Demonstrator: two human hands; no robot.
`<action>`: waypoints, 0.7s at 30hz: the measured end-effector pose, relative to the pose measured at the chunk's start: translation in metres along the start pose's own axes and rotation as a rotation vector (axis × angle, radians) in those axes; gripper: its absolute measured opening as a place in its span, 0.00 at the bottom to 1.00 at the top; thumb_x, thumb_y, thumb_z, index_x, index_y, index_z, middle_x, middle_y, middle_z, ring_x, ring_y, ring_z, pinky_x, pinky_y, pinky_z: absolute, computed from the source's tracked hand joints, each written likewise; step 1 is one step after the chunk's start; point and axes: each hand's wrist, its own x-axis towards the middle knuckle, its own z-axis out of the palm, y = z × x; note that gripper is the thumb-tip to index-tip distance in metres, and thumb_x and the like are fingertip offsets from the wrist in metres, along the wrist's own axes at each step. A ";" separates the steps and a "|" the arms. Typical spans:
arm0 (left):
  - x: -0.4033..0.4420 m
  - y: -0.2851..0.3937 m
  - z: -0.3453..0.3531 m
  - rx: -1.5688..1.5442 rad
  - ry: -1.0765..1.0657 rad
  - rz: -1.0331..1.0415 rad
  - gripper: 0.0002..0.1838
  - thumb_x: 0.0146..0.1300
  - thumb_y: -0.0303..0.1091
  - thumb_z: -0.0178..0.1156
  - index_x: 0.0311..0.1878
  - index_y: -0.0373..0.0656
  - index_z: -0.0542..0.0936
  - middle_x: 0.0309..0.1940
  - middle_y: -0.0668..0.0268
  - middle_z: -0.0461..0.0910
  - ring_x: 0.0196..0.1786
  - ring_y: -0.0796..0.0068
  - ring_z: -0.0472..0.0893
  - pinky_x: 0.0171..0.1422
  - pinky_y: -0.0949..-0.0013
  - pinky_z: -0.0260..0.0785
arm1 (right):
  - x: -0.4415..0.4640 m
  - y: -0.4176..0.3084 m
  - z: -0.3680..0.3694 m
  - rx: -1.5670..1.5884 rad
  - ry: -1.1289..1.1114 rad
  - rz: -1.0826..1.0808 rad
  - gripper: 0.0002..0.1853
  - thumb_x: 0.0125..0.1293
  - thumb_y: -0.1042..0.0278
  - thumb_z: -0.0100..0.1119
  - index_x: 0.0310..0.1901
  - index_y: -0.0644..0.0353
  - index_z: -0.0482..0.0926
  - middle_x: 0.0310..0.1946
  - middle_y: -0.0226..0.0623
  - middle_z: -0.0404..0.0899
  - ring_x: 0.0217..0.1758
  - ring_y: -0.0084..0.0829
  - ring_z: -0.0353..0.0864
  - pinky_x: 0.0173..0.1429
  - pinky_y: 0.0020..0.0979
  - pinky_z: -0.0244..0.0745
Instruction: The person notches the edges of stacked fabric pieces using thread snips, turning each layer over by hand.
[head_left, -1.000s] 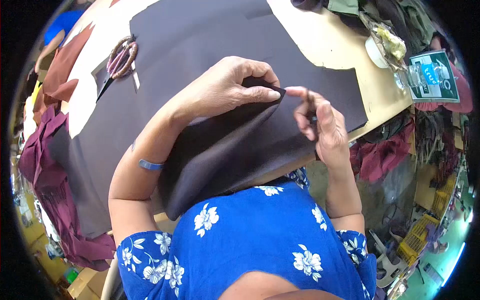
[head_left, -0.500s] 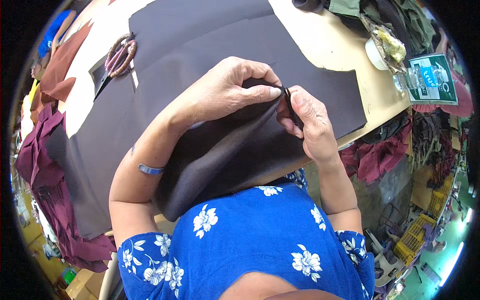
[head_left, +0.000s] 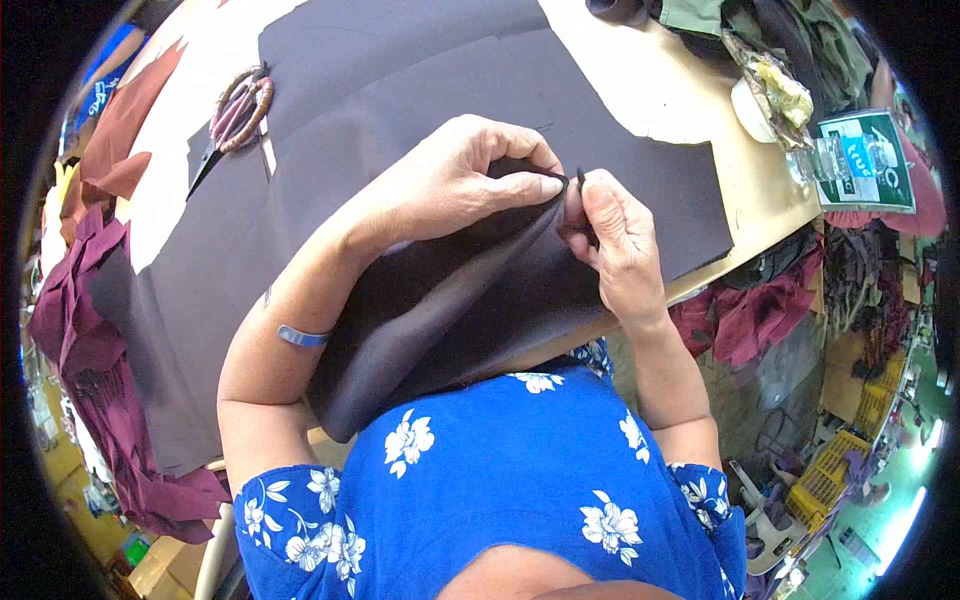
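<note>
Step in hand looks like working at a pinched-up edge of dark fabric (head_left: 385, 125); the fabric is spread over the table (head_left: 625, 65), its near part lifted in front of the person. Left hand (head_left: 465, 185): grip pinching the raised fabric between thumb and fingers. Right hand (head_left: 620, 225): just beside it, grip pressed together, thumb against fingers, a thin dark bit poking out; cannot tell whether that's fabric or a small tool. Next move probably calls for a steady left pinch and fine right fingertip control at that edge. Counts: two hands; one dark fabric spread, layers can't tell; one pair of scissors (head_left: 221, 142), lying on fabric, untouched; one clear bottle (head_left: 855, 157); one white bowl (head_left: 750, 108); one green-and-white card (head_left: 893, 197); two maroon cloth heaps, left (head_left: 85, 325) and right (head_left: 745, 318), pieces in each uncountable.
</note>
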 end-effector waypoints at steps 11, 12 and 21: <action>-0.013 -0.010 -0.018 0.789 0.423 0.194 0.11 0.61 0.37 0.56 0.42 0.40 0.76 0.41 0.61 0.76 0.47 0.65 0.75 0.53 0.67 0.65 | -0.007 0.000 0.012 -0.440 0.190 -0.394 0.15 0.57 0.85 0.52 0.46 0.62 0.69 0.36 0.33 0.73 0.35 0.22 0.75 0.41 0.23 0.71; -0.023 -0.016 -0.029 0.993 0.508 0.075 0.14 0.60 0.40 0.56 0.45 0.43 0.75 0.44 0.59 0.75 0.49 0.56 0.73 0.55 0.61 0.64 | -0.011 -0.001 0.006 -0.569 0.208 -0.408 0.14 0.55 0.86 0.52 0.44 0.63 0.71 0.34 0.34 0.75 0.33 0.24 0.76 0.39 0.24 0.72; -0.072 -0.056 -0.048 0.985 0.621 -0.220 0.17 0.57 0.37 0.60 0.46 0.38 0.72 0.39 0.57 0.76 0.45 0.59 0.77 0.51 0.62 0.68 | -0.022 0.004 -0.012 -1.175 0.126 -0.252 0.19 0.42 0.80 0.61 0.40 0.57 0.73 0.37 0.37 0.74 0.33 0.41 0.79 0.38 0.36 0.73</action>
